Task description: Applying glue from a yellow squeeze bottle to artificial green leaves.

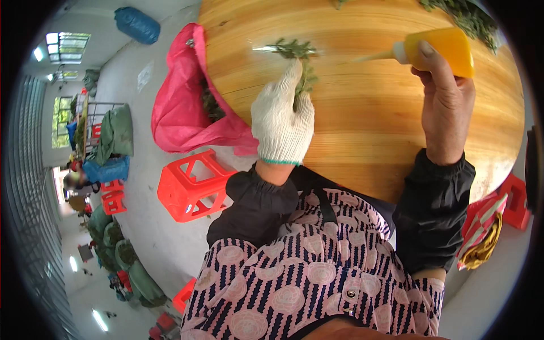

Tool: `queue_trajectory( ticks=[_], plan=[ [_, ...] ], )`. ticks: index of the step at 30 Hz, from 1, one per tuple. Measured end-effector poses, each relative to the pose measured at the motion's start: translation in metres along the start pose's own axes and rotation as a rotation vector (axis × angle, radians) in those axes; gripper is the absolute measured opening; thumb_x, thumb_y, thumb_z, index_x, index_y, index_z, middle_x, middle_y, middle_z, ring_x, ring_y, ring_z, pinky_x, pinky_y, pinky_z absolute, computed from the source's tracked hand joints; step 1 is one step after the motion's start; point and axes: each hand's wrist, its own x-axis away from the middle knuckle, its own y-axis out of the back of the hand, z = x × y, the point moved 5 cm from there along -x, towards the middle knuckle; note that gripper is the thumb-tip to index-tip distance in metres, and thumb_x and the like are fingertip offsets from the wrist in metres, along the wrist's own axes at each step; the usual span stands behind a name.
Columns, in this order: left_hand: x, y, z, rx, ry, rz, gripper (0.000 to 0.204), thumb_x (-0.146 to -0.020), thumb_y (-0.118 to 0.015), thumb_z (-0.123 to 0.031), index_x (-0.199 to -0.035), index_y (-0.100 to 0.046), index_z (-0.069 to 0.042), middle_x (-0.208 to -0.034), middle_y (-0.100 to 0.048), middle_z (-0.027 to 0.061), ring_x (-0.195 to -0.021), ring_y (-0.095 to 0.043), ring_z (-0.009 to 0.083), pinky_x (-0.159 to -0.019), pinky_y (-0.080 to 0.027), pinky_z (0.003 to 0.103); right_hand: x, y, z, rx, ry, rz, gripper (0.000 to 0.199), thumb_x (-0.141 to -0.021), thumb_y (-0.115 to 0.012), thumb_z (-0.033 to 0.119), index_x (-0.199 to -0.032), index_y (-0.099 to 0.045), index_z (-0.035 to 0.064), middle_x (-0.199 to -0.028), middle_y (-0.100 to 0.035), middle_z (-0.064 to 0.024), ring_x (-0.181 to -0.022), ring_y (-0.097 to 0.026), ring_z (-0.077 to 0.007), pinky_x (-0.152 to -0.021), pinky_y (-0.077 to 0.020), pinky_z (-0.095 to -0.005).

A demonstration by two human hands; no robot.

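Note:
My left hand [283,116], in a white knit glove with a green cuff edge, pinches a small green sprig [306,76] between thumb and fingers over the wooden table. The sprig's leafy top [292,49] spreads beyond the fingertips. In my bare right hand [446,107] is a yellow squeeze bottle [453,50], lying on its side in the grip. Its long thin nozzle [374,56] points left toward the sprig, with a gap between them. Whether any liquid is leaving the tip cannot be seen.
A round wooden table [362,130] spans the front. More greenery [467,22] lies at its far right edge. A pink sack [181,107] with greenery inside hangs at the left edge, above a red stool [192,184]. Stuffed sacks [116,133] and another person [73,181] are farther left.

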Motion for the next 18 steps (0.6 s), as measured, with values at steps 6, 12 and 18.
queue_trajectory(
  ticks=[6, 12, 18],
  plan=[
    [0.020, 0.077, 0.101, 0.039, 0.269, -0.419, 0.040, -0.097, -0.054, -0.003, -0.134, -0.062, 0.008, -0.130, -0.070, 0.0186, -0.121, -0.065, 0.0283, -0.107, -0.048, 0.036, -0.003, 0.002, 0.005, -0.016, 0.065, 0.002, 0.031, -0.090, -0.081, 0.028, -0.107, -0.073, 0.0039, -0.098, -0.073, -0.0022, -0.092, -0.068, -0.0115, -0.084, -0.0505, -0.0279],
    [-0.003, 0.104, 0.153, -0.816, 0.596, -0.119, 0.050, -0.095, -0.059, -0.020, -0.140, -0.060, 0.001, -0.128, -0.065, 0.0293, -0.114, -0.067, 0.0347, -0.100, -0.052, 0.037, -0.003, 0.009, -0.001, -0.049, 0.022, -0.044, 0.027, -0.092, -0.080, 0.023, -0.109, -0.071, 0.0044, -0.099, -0.070, -0.0019, -0.091, -0.065, -0.0113, -0.085, -0.0514, -0.0276],
    [-0.033, 0.017, 0.057, 0.134, 0.411, -0.118, 0.051, -0.094, -0.069, -0.033, -0.133, -0.067, -0.001, -0.107, -0.073, 0.0223, -0.095, -0.070, 0.0332, -0.087, -0.055, 0.039, -0.008, 0.015, 0.002, -0.015, 0.048, -0.077, 0.029, -0.091, -0.081, 0.026, -0.109, -0.071, 0.0060, -0.101, -0.070, -0.0005, -0.093, -0.065, -0.0099, -0.085, -0.0511, -0.0273]
  ],
)
